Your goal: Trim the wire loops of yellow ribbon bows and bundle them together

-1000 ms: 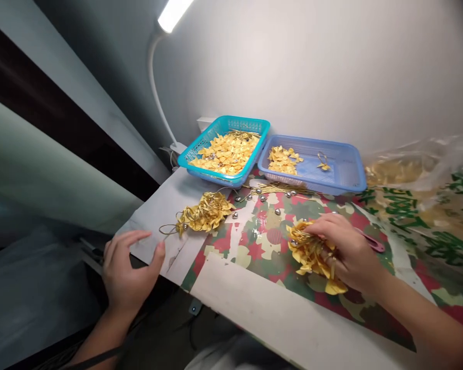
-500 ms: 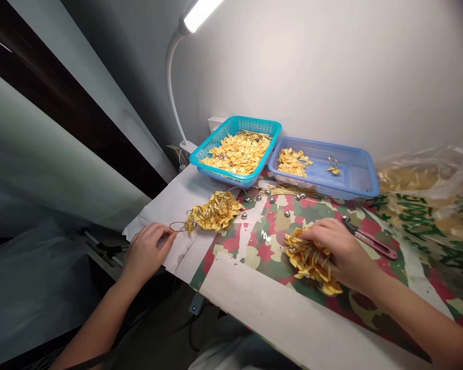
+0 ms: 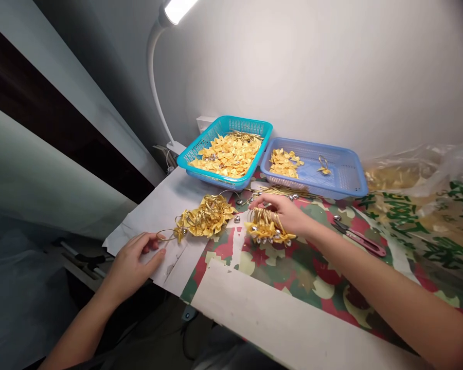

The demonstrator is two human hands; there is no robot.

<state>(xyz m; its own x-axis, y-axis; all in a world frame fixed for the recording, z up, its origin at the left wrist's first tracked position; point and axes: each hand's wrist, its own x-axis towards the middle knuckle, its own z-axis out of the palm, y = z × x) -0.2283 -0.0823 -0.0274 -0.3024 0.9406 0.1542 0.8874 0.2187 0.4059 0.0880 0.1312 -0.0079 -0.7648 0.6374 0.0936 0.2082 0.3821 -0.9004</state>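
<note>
My right hand [image 3: 289, 211] holds a bunch of yellow ribbon bows [image 3: 268, 232] by their gold loops, with silver bells hanging along the lower edge. It hovers over the camouflage-patterned cover. My left hand [image 3: 133, 264] is at the white sheet's left side, thumb and index finger apart. A gold wire loop [image 3: 165, 235] lies at its index fingertip; I cannot tell whether they touch. That loop belongs to a bow at the end of a heaped row of yellow bows [image 3: 206, 216], which lies between my hands with its gold loops facing up.
At the back stand a turquoise basket [image 3: 181, 160] full of yellow bows and a blue basket [image 3: 345, 149] with fewer. Loose silver bells [image 3: 237, 219] and gold wires [image 3: 289, 191] lie before them. Pink-handled snips [image 3: 364, 241], a plastic bag [image 3: 420, 205] and a lamp [image 3: 154, 77] flank them.
My right hand has moved left and away from me with its bunch of bows, toward the heaped row. My left thumb and index finger have parted beside the wire loop.
</note>
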